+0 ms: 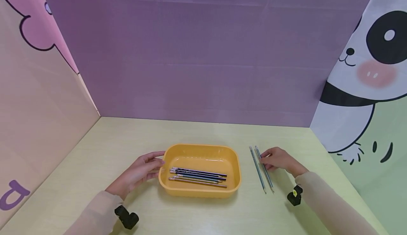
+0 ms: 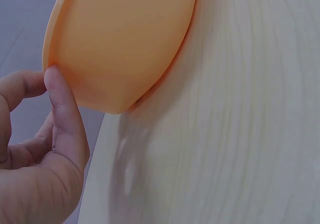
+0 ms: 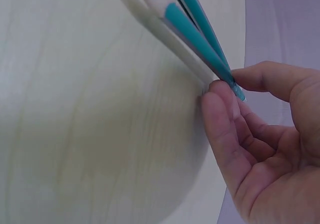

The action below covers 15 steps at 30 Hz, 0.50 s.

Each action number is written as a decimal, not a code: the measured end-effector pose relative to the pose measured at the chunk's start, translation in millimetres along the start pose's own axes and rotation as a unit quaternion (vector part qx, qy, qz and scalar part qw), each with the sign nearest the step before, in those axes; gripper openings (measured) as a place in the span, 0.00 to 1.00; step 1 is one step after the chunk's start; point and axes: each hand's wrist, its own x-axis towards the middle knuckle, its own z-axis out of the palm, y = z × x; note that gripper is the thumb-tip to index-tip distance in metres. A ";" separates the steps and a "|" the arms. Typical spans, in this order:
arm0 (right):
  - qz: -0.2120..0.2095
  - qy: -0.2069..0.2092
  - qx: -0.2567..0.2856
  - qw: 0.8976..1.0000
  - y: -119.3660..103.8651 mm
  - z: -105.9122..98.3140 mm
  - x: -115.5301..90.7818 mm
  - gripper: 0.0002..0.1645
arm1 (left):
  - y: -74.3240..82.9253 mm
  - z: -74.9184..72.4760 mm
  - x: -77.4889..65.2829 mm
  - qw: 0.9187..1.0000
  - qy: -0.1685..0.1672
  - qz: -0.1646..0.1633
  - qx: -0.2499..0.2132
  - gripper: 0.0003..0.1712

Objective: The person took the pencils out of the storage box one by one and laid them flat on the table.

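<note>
My left hand [image 1: 141,169] pinches the left rim of a yellow plastic tray [image 1: 200,157], thumb on one side of the edge and fingers on the other in the left wrist view. Inside the tray several pencils [image 1: 198,174] lie side by side, dark ones at the back and a brownish one in front. To the right of the tray, my right hand [image 1: 279,159] pinches a teal pencil [image 3: 195,39] near its blunt end, its sharpened tip pointing toward the front. A second teal pencil [image 1: 258,171] lies close alongside, just left of the held one.
Both the tray and the loose pencil are on a pale wood-grain table [image 1: 133,136]. A purple panel [image 1: 203,51] stands at the back. Side panels with cartoon prints, a panda [image 1: 365,69] at the right, flank the table. Each wrist wears a small black camera [image 1: 126,217].
</note>
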 end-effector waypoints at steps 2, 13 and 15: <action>0.002 0.001 0.004 1.000 0.2 0.0 0.3 0.17 | -0.1 -0.1 0.2 1.000 0.000 0.000 -0.001 0.36; 0.000 -0.003 0.011 1.000 1.2 1.3 1.7 0.18 | 0.0 -0.3 0.2 1.000 0.002 -0.005 0.000 0.36; -0.005 -0.007 0.013 1.000 0.8 0.5 1.3 0.18 | 0.1 -0.6 0.2 1.000 0.002 -0.006 -0.002 0.36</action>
